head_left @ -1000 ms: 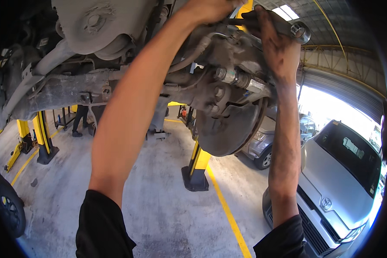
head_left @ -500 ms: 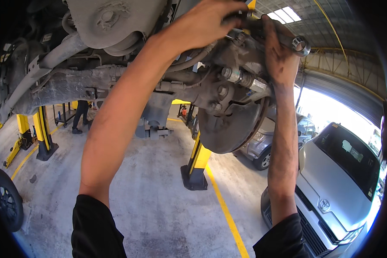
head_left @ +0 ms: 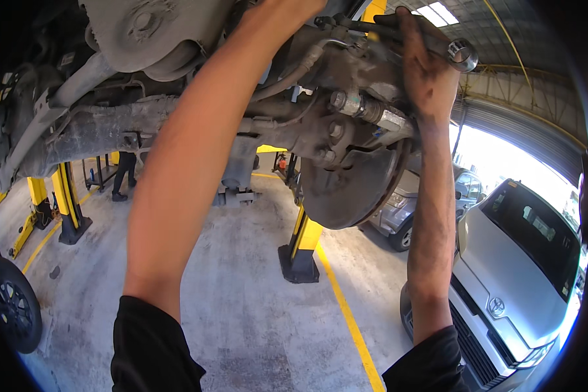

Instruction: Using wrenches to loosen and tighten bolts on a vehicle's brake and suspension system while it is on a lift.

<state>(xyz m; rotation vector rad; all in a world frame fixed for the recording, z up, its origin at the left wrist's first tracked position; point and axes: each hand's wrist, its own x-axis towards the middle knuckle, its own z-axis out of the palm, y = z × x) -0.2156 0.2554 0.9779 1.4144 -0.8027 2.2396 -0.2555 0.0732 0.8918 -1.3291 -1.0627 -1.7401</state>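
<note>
Tool (head_left: pixel 431 34), in the head view: a dark body with a chrome socket (head_left: pixel 462 57), high and right of centre, above the disc (head_left: pixel 353 189). Your right hand (head_left: pixel 431 81) appears wrapped round it, thumb pointing up along it; the other fingers are mostly hidden. Your left hand (head_left: pixel 297 8) is cut off by the top edge, so its grip cannot be told from here. A hose (head_left: pixel 287 83) curves below it, above the hub (head_left: pixel 319 142). For good control, a firm right grip with a straight wrist would seem best. Mind that the socket's end clears the hub, and that no knuckle gets trapped against metal. Raise your gaze too, since your left fingers are out of sight
</note>
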